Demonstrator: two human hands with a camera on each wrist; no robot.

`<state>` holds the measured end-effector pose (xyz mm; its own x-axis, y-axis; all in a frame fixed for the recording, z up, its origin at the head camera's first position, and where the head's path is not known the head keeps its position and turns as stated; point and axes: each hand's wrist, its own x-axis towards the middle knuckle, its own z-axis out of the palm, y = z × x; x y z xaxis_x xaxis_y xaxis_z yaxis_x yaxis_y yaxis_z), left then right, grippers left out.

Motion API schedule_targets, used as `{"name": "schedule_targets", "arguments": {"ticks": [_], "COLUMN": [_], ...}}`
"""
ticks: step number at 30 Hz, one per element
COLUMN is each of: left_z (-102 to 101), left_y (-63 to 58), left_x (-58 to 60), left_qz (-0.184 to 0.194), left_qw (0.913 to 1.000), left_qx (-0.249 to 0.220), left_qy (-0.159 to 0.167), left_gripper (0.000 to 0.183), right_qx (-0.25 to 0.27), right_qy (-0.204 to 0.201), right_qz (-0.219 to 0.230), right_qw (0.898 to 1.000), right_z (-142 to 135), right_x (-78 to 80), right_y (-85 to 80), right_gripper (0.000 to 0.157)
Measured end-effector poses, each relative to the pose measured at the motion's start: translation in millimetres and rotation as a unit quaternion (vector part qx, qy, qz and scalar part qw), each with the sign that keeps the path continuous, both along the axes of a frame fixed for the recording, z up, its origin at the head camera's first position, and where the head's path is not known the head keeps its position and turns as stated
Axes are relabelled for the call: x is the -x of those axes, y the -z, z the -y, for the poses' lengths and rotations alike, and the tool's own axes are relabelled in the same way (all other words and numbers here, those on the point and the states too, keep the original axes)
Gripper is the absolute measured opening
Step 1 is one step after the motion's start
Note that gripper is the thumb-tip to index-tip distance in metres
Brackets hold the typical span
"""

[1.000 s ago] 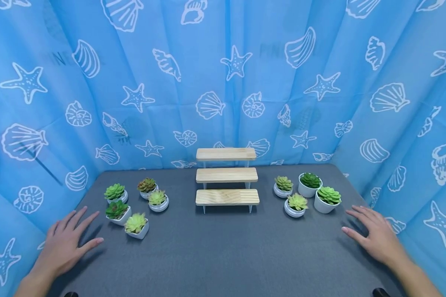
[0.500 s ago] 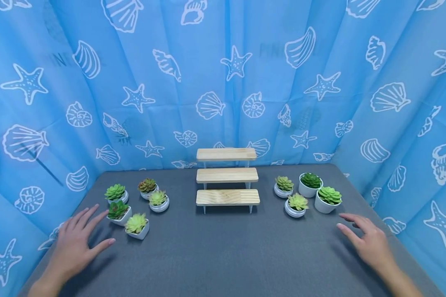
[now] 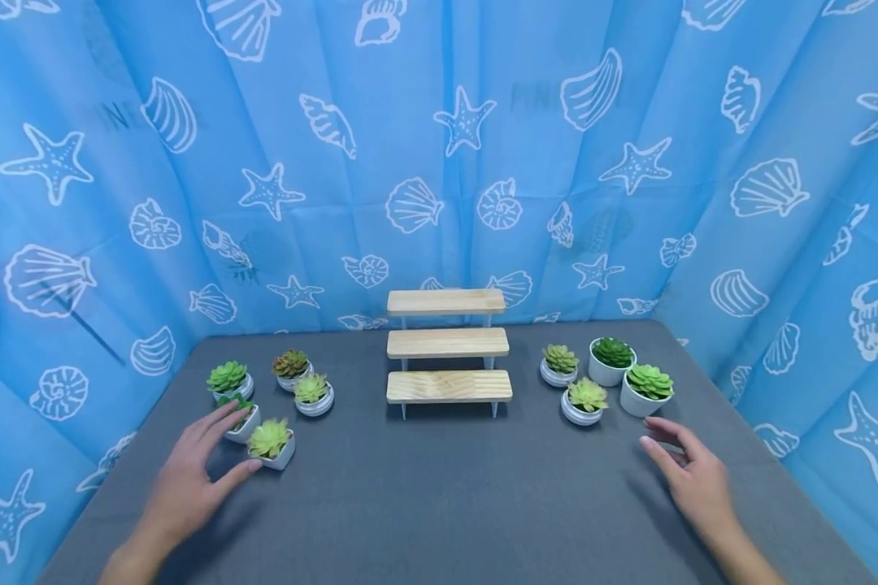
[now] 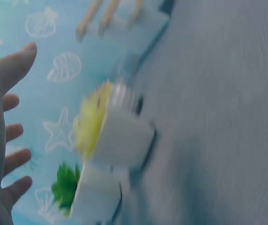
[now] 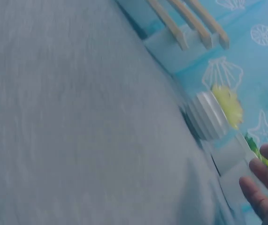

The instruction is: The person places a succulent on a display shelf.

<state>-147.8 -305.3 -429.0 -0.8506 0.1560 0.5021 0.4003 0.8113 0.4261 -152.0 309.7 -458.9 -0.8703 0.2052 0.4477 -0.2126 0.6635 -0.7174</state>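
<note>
My left hand (image 3: pixel 190 475) hovers with spread fingers at the left plant group, its fingertips overlapping a dark green succulent (image 3: pixel 246 418) in the head view. The thumb tip comes close to a light green succulent in a squarish white pot (image 3: pixel 271 443). In the left wrist view that yellow-green plant (image 4: pixel 91 122) and its pot face the hand, with nothing held. My right hand (image 3: pixel 691 479) is over the table just in front of a green succulent in a round white pot (image 3: pixel 645 392), fingers loosely bent and holding nothing. A ribbed pot (image 5: pixel 206 115) shows in the right wrist view.
A three-step wooden stand (image 3: pixel 449 387) is at the back centre of the grey table (image 3: pixel 439 504). More small succulents (image 3: pixel 312 395) stand left of it, and others (image 3: pixel 584 401) to its right. A blue shell-patterned curtain (image 3: pixel 439 162) encloses the back and sides.
My left hand has moved right, from the left table edge to the near left pots. The right hand has moved left across the table. The plants and stand have stayed put.
</note>
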Motion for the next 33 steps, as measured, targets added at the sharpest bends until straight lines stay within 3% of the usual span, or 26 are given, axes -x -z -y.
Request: {"name": "schedule_targets", "arguments": {"ticks": [5,9,14,20,26,33], "left_z": [-25.3,-44.1,-63.3,-81.8,-98.1,-116.2], "left_y": [-4.4,-8.5,-10.4,-4.5,4.3,17.6], "left_x": [-0.2,2.9,8.6,20.2,31.0,51.4], "left_qz": [0.016,0.022,0.047,0.065,0.081,0.141], "left_qw": [0.9965,0.9929,0.9855,0.9746,0.9699,0.9512], "left_qx": [-0.082,-0.116,-0.158,-0.202,-0.215,-0.261], "left_qy": [-0.004,0.015,0.042,0.072,0.081,0.085], "left_gripper": [0.063,0.061,0.059,0.067,0.070,0.070], "right_qx": [0.114,0.164,0.158,0.150,0.149,0.148], "right_qy": [-0.017,-0.021,-0.023,-0.047,-0.055,-0.065], "right_qz": [0.051,0.079,0.093,0.098,0.113,0.111], "right_qw": [0.992,0.983,0.983,0.983,0.981,0.981], "right_z": [11.7,20.8,28.3,31.6,34.5,36.2], "right_x": [7.6,12.2,16.8,27.5,41.5,51.4], "right_y": [2.6,2.9,2.7,8.9,12.0,11.4], "right_gripper": [0.041,0.048,0.053,0.056,0.063,0.066]}}
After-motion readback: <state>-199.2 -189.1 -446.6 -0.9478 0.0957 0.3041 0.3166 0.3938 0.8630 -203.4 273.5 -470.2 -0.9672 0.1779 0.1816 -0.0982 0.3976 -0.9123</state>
